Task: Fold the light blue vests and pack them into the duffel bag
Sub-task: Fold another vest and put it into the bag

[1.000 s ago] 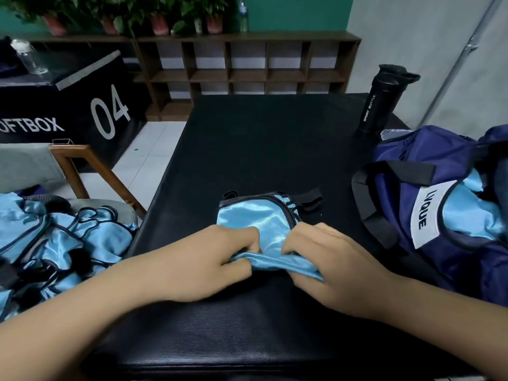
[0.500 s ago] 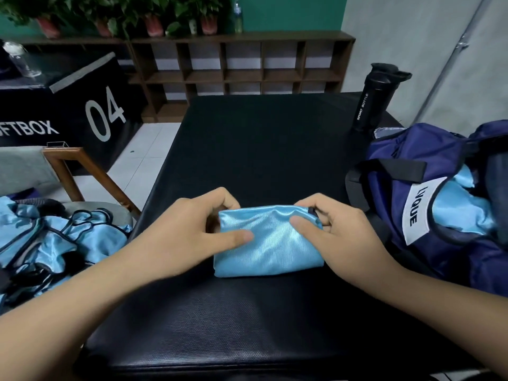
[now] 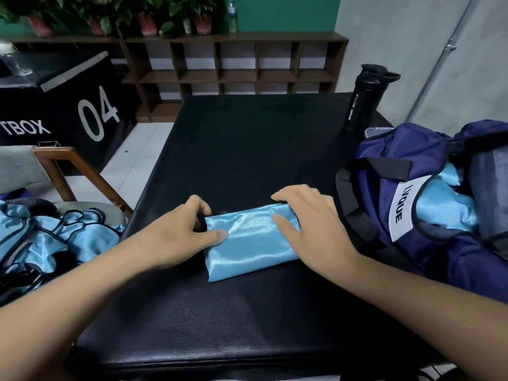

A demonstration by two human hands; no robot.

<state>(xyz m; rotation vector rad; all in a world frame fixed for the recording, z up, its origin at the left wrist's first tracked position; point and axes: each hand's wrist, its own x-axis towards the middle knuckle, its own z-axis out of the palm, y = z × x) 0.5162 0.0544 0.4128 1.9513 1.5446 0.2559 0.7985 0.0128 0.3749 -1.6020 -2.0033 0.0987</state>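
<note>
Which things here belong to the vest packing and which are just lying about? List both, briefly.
Job: folded vest, gripped at its ends by the left hand and the right hand; duffel bag with packed vests inside; unfolded vests heaped on the chair.

Lying about: sport bottle; wooden shelves; potted plants; black box marked 04.

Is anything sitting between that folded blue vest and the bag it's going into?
Nothing visible blocks it. The folded vest lies on the black mat left of the duffel bag; only the right hand holding it and mat lie between. The bag's black strap drapes its near side.
</note>
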